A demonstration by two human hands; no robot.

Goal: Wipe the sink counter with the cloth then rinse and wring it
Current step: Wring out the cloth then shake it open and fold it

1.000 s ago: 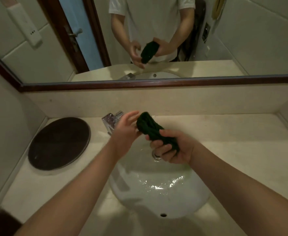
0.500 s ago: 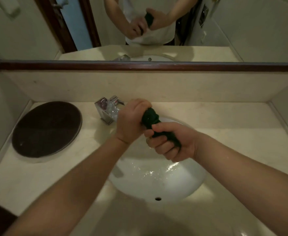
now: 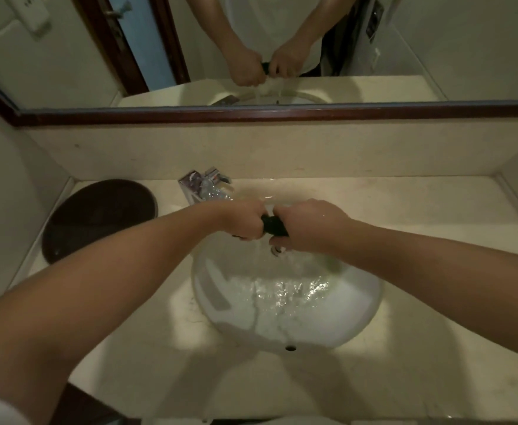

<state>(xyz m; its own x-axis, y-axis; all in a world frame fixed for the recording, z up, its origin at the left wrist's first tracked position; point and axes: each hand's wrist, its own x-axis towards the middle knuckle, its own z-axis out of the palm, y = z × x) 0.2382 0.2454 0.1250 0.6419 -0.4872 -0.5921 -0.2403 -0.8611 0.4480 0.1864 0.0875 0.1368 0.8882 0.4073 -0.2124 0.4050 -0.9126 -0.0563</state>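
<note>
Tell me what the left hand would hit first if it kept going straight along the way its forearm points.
The left hand points up and right, toward the right hand. Both grip the dark cloth over the sink, so it would probably meet the right hand first, though depth is unclear.

The cloth (image 3: 273, 225) is a dark green fabric, matt and bunched, with what may be a knitted or ribbed texture, though little of it shows between the left hand (image 3: 245, 220) and the right hand (image 3: 310, 227). The sink (image 3: 359, 305), in the lower centre of the frame, is white glazed ceramic, glossy and wet, with bright glints on the water film. The counter (image 3: 405, 204) around it looks like polished beige stone, smooth with a faint sheen. The faucet (image 3: 204, 184) is mirror-bright chromed metal. At the left lies a round dark brown disc (image 3: 98, 216), smooth and semi-glossy. The mirror frame (image 3: 282, 115) across the upper part is dark reddish wood with a satin finish.
</note>
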